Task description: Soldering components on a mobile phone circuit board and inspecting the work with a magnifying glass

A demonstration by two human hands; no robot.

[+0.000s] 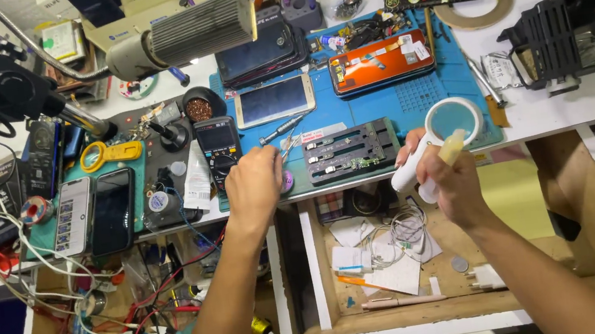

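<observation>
1. Looking down on a cluttered repair bench with a blue work mat and two open drawers below.
2. Left hand: fingers curled, knuckles up, resting at the mat's front edge just right of a black multimeter. Fingertips close on a small screwdriver; shaft runs up and to the right, away from the hand. Grip itself hidden under the knuckles, so cannot tell whether pinched or merely touched.
3. Right hand: wrapped around the white handle of a round magnifier. Lens ring sits above and slightly right of the fist, over the mat's front right corner. Long axis of the handle slants from lower left to upper right.
4. Hands well apart, each on its own tool.
5. Between the hands: a dark jig with circuit boards, lying long side left to right, near both hands, slightly closer to the right.
6. Farther back on the mat: a pale phone face up and an opened phone with orange interior, beyond reach of either hand as posed.
</observation>
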